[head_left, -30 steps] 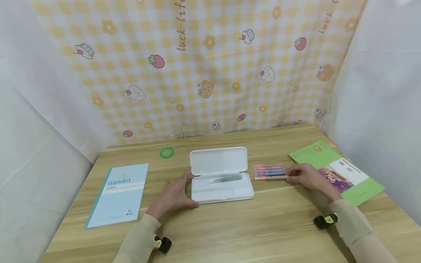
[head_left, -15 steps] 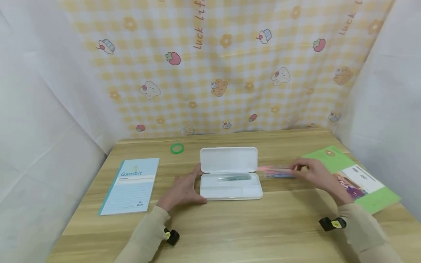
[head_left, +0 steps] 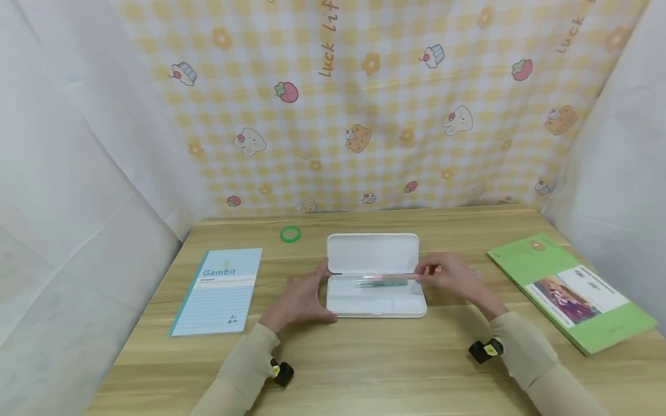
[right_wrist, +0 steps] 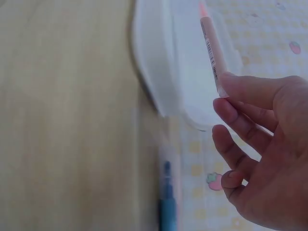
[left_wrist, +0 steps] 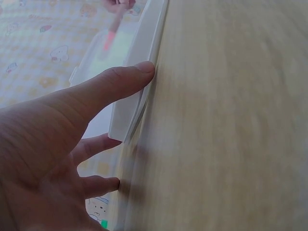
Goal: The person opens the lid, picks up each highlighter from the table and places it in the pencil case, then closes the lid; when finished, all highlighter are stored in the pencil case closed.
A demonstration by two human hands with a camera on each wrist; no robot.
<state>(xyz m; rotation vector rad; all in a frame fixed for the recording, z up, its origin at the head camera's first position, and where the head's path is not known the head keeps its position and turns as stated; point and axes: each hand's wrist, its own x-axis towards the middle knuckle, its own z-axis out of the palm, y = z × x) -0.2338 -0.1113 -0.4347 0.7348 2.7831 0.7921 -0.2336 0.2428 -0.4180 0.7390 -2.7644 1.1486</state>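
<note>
A white pencil case lies with its lid raised at the table's middle. Inside it, along the back, is a slim clear and grey-green pen. My left hand holds the case's left end, thumb against the front wall and fingers spread along the side. Between thumb and fingertips, my right hand pinches a peach-coloured pen by one end. Its pink tip points left over the case. Beyond that hand, a blue pen shows blurred in the right wrist view; in the head view the hand mostly hides that spot.
A light blue notebook lies on the left of the wooden table. A green ring sits behind the case on the left. The green book is at the right. A patterned cloth hangs behind.
My right hand has lifted the peach pen from the group of pens at the right and carried it left over the pencil case. My left hand stays at the case; the head view has shifted.
</note>
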